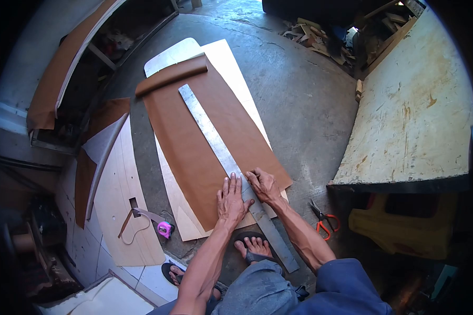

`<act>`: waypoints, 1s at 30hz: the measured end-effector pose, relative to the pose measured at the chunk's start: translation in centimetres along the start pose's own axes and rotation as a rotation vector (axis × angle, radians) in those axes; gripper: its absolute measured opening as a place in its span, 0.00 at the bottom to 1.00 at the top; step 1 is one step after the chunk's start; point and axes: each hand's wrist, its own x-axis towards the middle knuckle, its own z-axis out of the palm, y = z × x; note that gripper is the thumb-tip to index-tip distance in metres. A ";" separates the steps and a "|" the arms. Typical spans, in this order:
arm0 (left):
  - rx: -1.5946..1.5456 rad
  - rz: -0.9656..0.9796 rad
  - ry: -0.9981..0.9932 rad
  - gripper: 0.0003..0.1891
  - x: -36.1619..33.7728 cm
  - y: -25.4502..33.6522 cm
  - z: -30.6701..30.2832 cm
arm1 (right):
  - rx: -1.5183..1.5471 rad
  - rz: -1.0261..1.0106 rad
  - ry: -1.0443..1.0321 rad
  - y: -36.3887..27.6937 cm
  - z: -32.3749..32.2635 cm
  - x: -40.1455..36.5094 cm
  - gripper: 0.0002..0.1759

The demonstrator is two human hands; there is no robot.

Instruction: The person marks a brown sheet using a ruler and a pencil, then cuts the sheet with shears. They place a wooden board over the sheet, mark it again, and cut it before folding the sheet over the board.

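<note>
A long metal straightedge (211, 134) lies lengthwise over a brown leather-like sheet (181, 152), its near end reaching past the sheet toward my foot. The sheet's far end is rolled up (173, 76). Under it are pale boards (231, 65) on the floor. My left hand (230, 203) lies flat on the straightedge and sheet, fingers stretched and thumb out across the metal. Beside the straightedge's right edge, my right hand (265, 186) has its fingers closed in a pinch near the sheet. Whatever it may hold is too small to make out.
Orange-handled scissors (323, 220) lie right of my knee. At left, a pink tape measure (165, 229) rests beside a plywood panel (123, 184) with a slot. A worn pale tabletop (404, 110) stands at right. Wood scraps (320, 42) are piled at the back.
</note>
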 end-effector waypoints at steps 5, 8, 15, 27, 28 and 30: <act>0.008 0.009 0.010 0.49 0.0 -0.3 0.3 | -0.084 -0.262 0.013 1.2 1.1 1.4 0.13; -0.001 0.014 0.026 0.49 0.1 -0.4 0.7 | -0.162 -0.333 -0.024 2.0 0.9 0.8 0.11; 0.034 -0.015 -0.013 0.49 0.1 0.1 -0.3 | -0.260 -0.369 -0.144 4.1 -2.8 -7.4 0.09; 0.036 -0.021 -0.007 0.49 0.1 0.2 0.3 | -0.226 -0.457 -0.030 2.6 0.4 -1.0 0.09; 0.034 -0.020 0.011 0.49 0.1 0.1 0.6 | -0.228 -0.457 -0.039 3.0 -0.1 -2.0 0.09; 0.012 -0.024 0.001 0.49 -0.4 0.1 0.7 | -0.275 -0.431 -0.109 3.5 -1.6 -5.0 0.09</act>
